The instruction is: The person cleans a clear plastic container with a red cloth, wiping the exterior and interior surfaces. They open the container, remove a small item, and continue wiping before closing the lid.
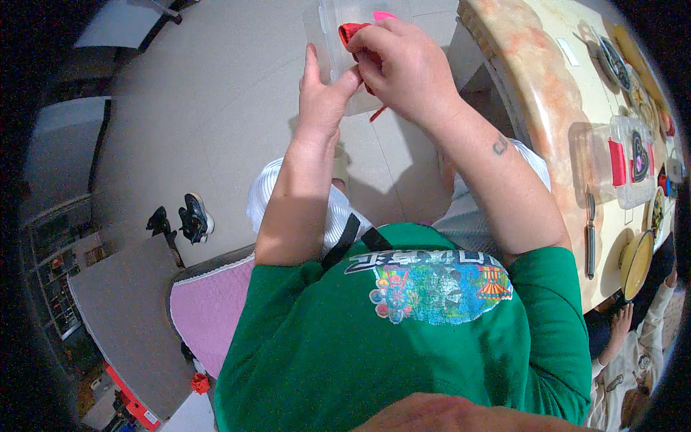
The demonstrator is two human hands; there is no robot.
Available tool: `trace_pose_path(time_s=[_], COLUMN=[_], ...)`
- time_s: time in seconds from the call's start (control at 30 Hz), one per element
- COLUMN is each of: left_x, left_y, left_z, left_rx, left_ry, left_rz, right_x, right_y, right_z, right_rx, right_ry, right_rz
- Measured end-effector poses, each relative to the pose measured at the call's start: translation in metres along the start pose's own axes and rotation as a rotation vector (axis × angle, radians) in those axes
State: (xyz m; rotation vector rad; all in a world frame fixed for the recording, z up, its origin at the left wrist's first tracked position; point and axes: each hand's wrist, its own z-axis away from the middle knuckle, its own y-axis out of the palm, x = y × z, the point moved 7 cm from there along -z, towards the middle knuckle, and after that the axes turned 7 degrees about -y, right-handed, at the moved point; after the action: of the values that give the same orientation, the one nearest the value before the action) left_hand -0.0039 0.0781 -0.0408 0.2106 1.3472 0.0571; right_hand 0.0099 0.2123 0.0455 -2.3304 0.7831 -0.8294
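Note:
My left hand [325, 97] is raised at upper centre with its index finger stretched upward and its thumb reaching toward a red item [352, 32], partly hidden by my fingers. My right hand [403, 72] is closed on that red item, its fingers bent over it. Behind both hands is a clear plastic container [324, 25], with a bright pink piece [384, 16] at its upper right. A thin red strand [378, 114] dangles below my right hand. Whether my left thumb grips anything is hard to make out.
At right, a cream table [547, 79] holds dishes, a clear box [597, 158], a knife [590, 237] and a yellow pan [633, 266]. Another person's hand [620, 324] is beside it. Dark shoes [194, 216] lie on the floor; a pink padded cover [201, 309] is left of my lap.

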Motion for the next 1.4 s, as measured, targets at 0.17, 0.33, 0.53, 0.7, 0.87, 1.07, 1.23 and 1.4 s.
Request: trace_pose_path(time_s=[0.17, 0.33, 0.53, 0.7, 0.87, 1.07, 1.23, 1.4], left_x=[0.000, 0.008, 0.004, 0.031, 0.018, 0.019, 0.015, -0.010], left_y=[0.013, 0.013, 0.024, 0.022, 0.021, 0.019, 0.012, -0.007], left_z=[0.008, 0.005, 0.007, 0.006, 0.000, 0.002, 0.006, 0.005], left_rx=[0.035, 0.007, 0.071, 0.046, 0.117, 0.016, 0.047, 0.127], left_ry=[0.009, -0.053, -0.045, -0.073, -0.150, -0.014, -0.027, -0.059], left_rz=[-0.033, -0.078, -0.054, -0.358, 0.383, -0.280, -0.099, 0.175], right_x=[-0.027, -0.037, -0.021, -0.062, 0.009, -0.035, -0.096, -0.144], right_y=[-0.024, -0.019, -0.009, -0.040, 0.000, -0.029, -0.064, -0.078], right_z=[-0.021, -0.013, -0.014, -0.028, -0.007, -0.025, -0.024, -0.003], right_rx=[-0.105, -0.080, -0.009, -0.099, -0.056, -0.225, -0.270, -0.521], right_ry=[0.108, 0.164, 0.136, 0.266, -0.129, 0.086, 0.475, 0.737], right_rz=[0.013, 0.035, -0.012, 0.066, 0.057, -0.069, 0.099, -0.584])
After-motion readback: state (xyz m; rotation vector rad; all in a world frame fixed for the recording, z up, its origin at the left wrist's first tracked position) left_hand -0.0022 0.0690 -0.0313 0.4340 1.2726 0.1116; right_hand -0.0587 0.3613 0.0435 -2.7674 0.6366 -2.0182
